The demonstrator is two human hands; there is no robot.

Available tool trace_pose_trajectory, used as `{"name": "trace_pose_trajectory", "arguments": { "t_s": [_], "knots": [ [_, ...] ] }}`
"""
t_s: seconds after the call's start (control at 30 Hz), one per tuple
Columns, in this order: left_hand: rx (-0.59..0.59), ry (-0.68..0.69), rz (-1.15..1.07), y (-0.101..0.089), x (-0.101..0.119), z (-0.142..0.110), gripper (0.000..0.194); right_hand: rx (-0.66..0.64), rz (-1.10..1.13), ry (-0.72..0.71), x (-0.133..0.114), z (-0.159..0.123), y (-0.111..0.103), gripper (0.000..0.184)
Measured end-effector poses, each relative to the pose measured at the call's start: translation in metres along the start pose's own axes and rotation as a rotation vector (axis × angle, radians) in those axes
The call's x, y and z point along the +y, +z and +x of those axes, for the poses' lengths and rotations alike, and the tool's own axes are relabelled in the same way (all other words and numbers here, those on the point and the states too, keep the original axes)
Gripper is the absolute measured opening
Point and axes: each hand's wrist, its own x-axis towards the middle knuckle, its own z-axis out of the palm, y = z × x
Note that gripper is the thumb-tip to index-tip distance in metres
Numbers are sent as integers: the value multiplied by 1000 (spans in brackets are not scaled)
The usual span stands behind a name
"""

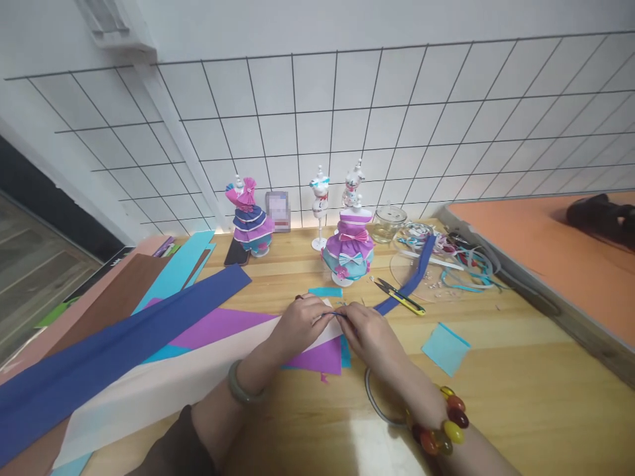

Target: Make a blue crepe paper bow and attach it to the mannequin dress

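Note:
My left hand (297,324) and my right hand (371,334) meet at the middle of the wooden table, fingertips pinched. Between them is a thin dark blue paper strip (336,313), mostly hidden by the fingers. Just beyond my right hand lie yellow-handled thread snips (409,302), partly over a folded blue paper band (421,264). Under and beside my left hand spread a pale pink paper sheet (198,370) and a purple paper sheet (218,325). A small light blue paper square (446,349) rests to the right.
Behind my hands stand a mini dress form in a purple-and-teal paper dress (350,244), another dressed form (251,221) and a bare white form (320,198). Ribbon scraps (471,261) and a glass jar (389,225) sit back right. Long blue paper (124,344) covers the left.

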Motion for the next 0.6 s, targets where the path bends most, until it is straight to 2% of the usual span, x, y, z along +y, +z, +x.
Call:
{"name": "trace_pose_trajectory", "arguments": {
  "t_s": [0.17,0.3,0.47,0.6],
  "knots": [
    [9,-12,19,-2,2,1,22,8,93,45,-2,0,-3,24],
    [27,-102,-12,-5,3,2,21,20,201,97,5,0,-11,29],
    [27,-261,-127,-7,0,3,21,120,460,261,21,-4,-50,37],
    [35,-356,-269,-6,-1,2,21,194,496,372,34,-16,-82,40]
  ]
}}
